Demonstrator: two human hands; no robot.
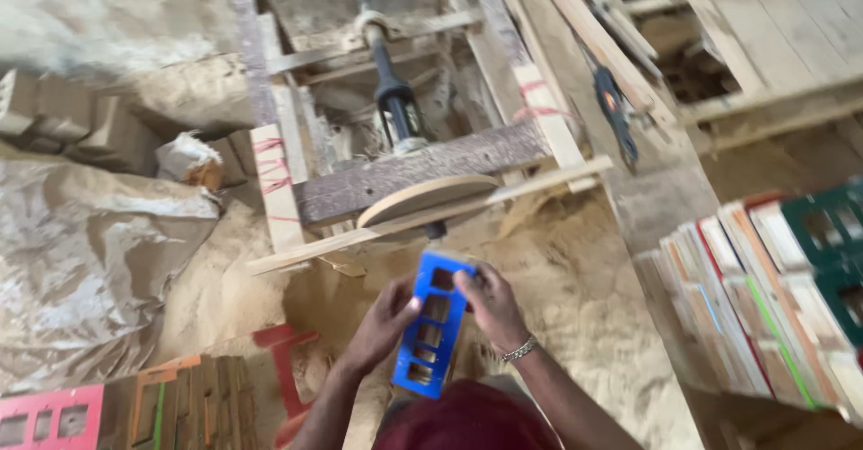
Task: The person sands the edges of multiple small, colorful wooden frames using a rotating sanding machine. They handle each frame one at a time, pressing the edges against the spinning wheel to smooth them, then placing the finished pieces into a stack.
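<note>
Both hands hold one blue painted wooden piece [433, 322] with several square windows cut through it. The left hand [385, 322] is closed around its left edge, and the right hand [490, 304] grips its right edge near the top, with a bracelet [518, 351] on the wrist. The piece is in the air, upright and a little tilted, just in front of the round sanding disc [422, 199]; it does not touch the disc.

As a judgement, the work on this piece is at an early point: its upper end is turned toward the disc, but no contact is visible, so the sanding of it seems not yet done. I cannot tell if the disc is turning.

To the right of the disc, many similar pieces stand in a row [746, 297], some white, some green. Left of and below the disc lie a red piece [54, 418] and others. Sawdust [575, 279] covers the floor around the disc.
</note>
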